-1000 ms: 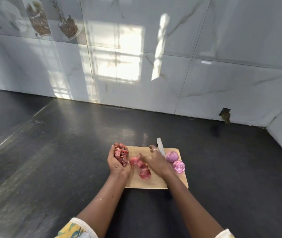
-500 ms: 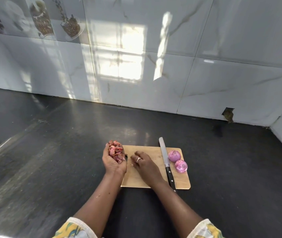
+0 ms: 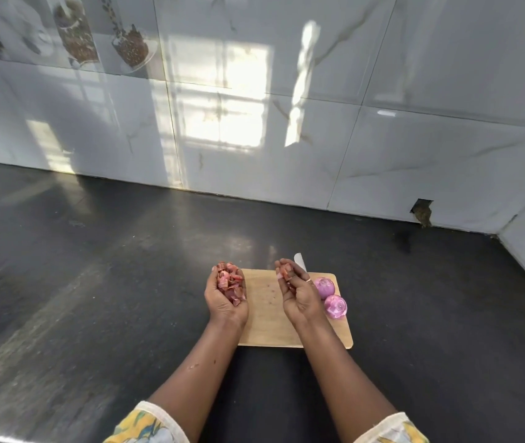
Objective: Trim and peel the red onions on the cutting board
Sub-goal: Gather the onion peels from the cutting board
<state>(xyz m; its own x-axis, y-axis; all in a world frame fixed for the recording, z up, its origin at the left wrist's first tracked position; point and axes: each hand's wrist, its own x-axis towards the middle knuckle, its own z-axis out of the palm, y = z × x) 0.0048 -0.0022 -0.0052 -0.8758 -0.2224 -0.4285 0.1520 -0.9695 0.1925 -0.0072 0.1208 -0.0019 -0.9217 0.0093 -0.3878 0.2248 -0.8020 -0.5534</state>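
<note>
A wooden cutting board [image 3: 264, 318] lies on the dark counter. Two peeled purple onions [image 3: 324, 287] [image 3: 335, 307] rest at its right side, close together. My left hand [image 3: 226, 298] is palm up at the board's left edge, cupped around a heap of reddish onion skins [image 3: 229, 281]. My right hand [image 3: 298, 290] is palm up over the board's middle, with a few more skins [image 3: 285, 272] in its fingers. A knife lies behind my right hand; only its blade tip [image 3: 300, 263] shows.
The dark counter [image 3: 94, 298] spreads wide to the left and right of the board. A glossy tiled wall [image 3: 286, 123] closes the back, with a small hole [image 3: 422, 211] near the right corner. A side wall rises at far right.
My right hand has left the board's surface, turned palm up and now carries skins. My left hand stays cupped around its heap. The board's middle shows no scraps now.
</note>
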